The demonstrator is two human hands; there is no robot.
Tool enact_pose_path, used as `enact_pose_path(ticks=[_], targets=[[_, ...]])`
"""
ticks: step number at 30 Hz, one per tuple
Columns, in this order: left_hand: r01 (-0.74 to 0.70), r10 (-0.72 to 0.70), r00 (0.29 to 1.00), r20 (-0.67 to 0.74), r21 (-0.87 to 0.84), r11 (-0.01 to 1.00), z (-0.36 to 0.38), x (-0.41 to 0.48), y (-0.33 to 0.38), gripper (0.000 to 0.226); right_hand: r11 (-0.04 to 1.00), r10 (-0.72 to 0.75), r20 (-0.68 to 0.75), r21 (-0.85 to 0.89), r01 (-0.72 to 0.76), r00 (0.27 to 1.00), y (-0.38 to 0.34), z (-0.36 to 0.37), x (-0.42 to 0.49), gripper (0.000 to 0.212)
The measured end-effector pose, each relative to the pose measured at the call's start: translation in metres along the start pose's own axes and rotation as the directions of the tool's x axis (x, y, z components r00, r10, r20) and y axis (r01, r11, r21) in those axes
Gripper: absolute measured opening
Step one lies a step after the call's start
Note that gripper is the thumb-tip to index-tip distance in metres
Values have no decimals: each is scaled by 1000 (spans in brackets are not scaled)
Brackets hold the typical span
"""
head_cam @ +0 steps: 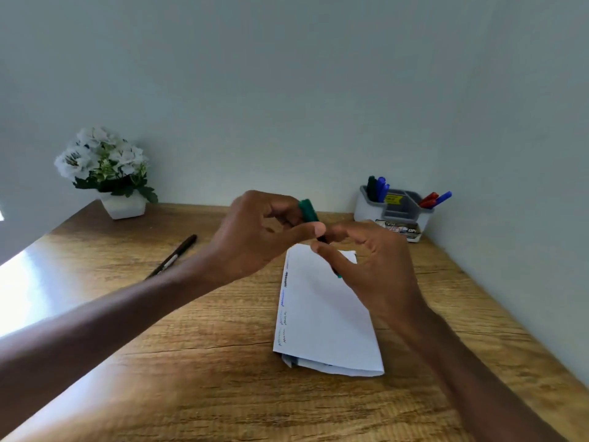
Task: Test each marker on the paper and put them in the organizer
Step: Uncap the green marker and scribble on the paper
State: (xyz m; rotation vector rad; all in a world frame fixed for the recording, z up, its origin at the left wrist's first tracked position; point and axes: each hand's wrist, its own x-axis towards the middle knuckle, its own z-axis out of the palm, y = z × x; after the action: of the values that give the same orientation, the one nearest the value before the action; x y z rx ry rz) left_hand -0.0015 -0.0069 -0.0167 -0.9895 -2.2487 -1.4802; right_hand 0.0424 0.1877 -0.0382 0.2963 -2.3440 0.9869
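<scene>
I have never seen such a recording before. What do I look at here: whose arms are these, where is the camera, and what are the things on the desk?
There is no machine here. A person wears one camera on the head, which looks forward and down, so you see that person's own two bare arms.

The left hand holds a green cap. The right hand holds the green marker, mostly hidden by the fingers. Whether the cap is coming off or going on, I cannot tell.

Under the hands, on the wooden desk, lies a folded paper with small test scribbles along its left edge. A dark marker lies to the left. At the back right stands the organizer, already holding blue, red and dark markers. A pot of white flowers stands at the back left.
</scene>
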Motion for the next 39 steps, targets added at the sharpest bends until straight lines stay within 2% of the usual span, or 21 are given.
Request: enact_pose_path(ticks=[2,3,5,7,9,11,14,20,23,30,36,39], targets=[[10,-10,1000,-6,50,999,20,16,2,17,1000,29,-31,8,-29,999,7,-4,3,57],[16,-16,1000,-5,99,995,29,25,1,19,1000,8,-76,-10,-9,997,13,-10,6,59],[26,-38,998,49,221,975,43,38,-4,20,998,-32,-205,-65,19,978,29,-25,13,43],[-25,-69,971,229,384,923,54,49,-16,26,994,-13,-310,-104,-21,951,43,-40,22,29],[-104,-162,898,409,556,825,65,57,-28,39,990,31,-380,-117,-81,924,57,-53,34,30],[-143,-256,830,495,633,760,74,62,-36,49,990,64,-446,-85,-114,893,65,-66,48,41],[-144,-332,763,555,646,749,84,67,-44,56,996,17,-516,-69,-61,856,69,-83,71,60],[-175,-298,760,577,624,761,85,71,-60,56,975,-97,-525,-220,-24,846,97,-94,117,77],[-172,-282,770,572,612,772,86,72,-64,53,962,-103,-499,-269,-41,860,113,-93,127,82],[-158,-273,778,566,597,787,85,70,-65,54,937,-96,-444,-343,-70,891,141,-83,121,65],[-170,-257,779,572,587,792,84,71,-62,53,918,-82,-427,-385,-99,900,159,-78,116,36],[-163,-265,777,571,590,791,83,71,-61,56,913,-59,-411,-391,-118,910,163,-78,113,30]])
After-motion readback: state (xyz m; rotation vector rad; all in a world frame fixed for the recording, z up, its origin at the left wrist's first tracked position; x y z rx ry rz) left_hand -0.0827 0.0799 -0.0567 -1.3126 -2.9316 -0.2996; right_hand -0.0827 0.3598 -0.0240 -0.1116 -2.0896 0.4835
